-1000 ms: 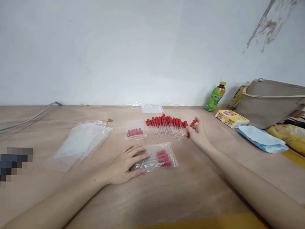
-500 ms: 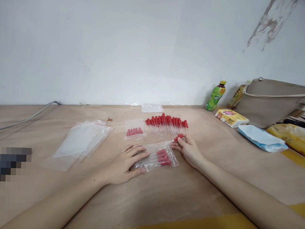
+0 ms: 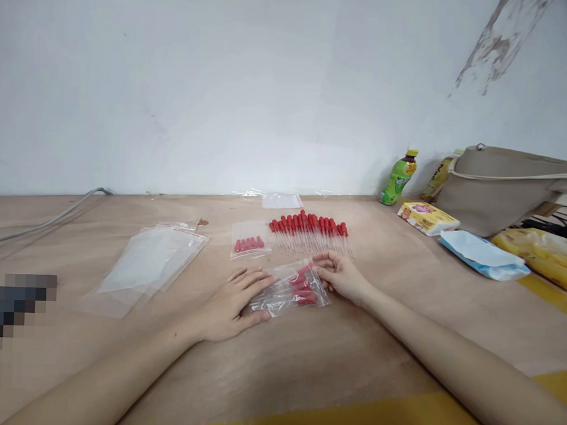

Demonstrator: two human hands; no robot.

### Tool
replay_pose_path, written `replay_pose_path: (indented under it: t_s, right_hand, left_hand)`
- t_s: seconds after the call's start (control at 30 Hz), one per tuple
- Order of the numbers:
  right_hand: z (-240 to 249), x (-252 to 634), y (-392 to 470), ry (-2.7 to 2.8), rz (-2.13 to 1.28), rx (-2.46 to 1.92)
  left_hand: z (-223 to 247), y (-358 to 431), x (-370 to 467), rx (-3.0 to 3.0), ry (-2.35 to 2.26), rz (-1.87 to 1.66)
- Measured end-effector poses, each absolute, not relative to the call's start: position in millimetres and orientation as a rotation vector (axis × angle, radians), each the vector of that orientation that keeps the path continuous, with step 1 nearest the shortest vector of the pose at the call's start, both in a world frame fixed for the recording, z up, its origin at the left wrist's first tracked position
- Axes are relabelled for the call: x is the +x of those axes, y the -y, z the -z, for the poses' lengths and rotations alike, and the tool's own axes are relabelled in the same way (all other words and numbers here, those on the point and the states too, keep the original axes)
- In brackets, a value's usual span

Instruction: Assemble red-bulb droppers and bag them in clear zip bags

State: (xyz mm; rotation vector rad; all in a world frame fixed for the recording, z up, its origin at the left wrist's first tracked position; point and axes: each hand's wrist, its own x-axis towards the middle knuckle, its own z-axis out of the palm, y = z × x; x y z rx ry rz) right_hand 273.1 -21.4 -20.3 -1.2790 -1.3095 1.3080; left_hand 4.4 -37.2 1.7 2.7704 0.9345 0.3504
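A clear zip bag lies on the table with several red-bulbed droppers inside, bulbs toward the right. My left hand rests flat on the bag's left end, fingers spread. At the bag's right, open-looking end, my right hand pinches the bulb end of another dropper, which now lies within the bag's mouth; the fingers partly hide it. Beyond the hands, loose droppers lie in a row, red bulbs toward the wall. Beside them is a filled bag with several red bulbs showing.
Flat clear bags are stacked at left, and a white packet lies by the wall. A grey cable runs at far left. At right stand a green bottle, a tissue pack, a blue-white packet and a beige bag.
My right hand has moved slightly left, bringing its dropper from above the bag's edge into the bag's mouth. My left hand stays in place on the bag.
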Motion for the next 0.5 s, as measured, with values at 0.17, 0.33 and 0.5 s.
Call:
replay_pose_path:
  t_s: [0.17,0.33,0.5]
  right_hand:
    - [21.5,264.8,24.1,1.324,-1.139,-1.25]
    - [25.0,264.7,24.2,1.413,-1.177,-1.195]
    - [24.1,262.8,23.3,1.525,-1.341,-1.049]
  left_hand:
    - [-3.7,38.6,5.4,2.77,-0.921,-0.358]
    - [-1.1,37.8,4.7,2.761,-0.922,-0.394]
    - [-1.1,37.7,3.9,2.757,-0.925,-0.382]
